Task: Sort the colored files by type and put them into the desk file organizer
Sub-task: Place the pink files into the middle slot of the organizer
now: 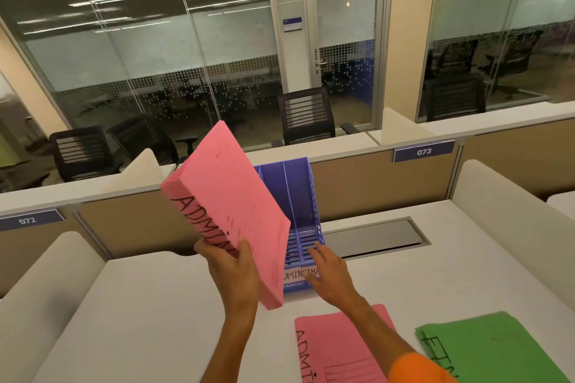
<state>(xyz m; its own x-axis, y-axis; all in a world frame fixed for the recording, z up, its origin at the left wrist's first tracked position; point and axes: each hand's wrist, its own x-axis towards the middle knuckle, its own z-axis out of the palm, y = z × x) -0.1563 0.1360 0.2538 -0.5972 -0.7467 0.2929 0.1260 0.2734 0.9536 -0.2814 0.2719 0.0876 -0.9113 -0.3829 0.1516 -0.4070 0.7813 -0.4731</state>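
My left hand [233,270] grips a pink file [230,202] marked ADMIN on its spine and holds it tilted above the desk, in front of the left part of the blue file organizer [298,193]. The organizer stands upright against the partition with vertical slots and paper labels on its front lip. My right hand [329,270] rests with fingers spread on that front lip, holding nothing. A second pink ADMIN file [339,348] lies flat on the desk under my right forearm. A green file [494,348] lies to its right.
The white desk [149,314] has beige side dividers on both sides. A grey cable hatch [376,238] is set into the desk right of the organizer. The back partition carries plates 072 and 073. Black office chairs stand behind it.
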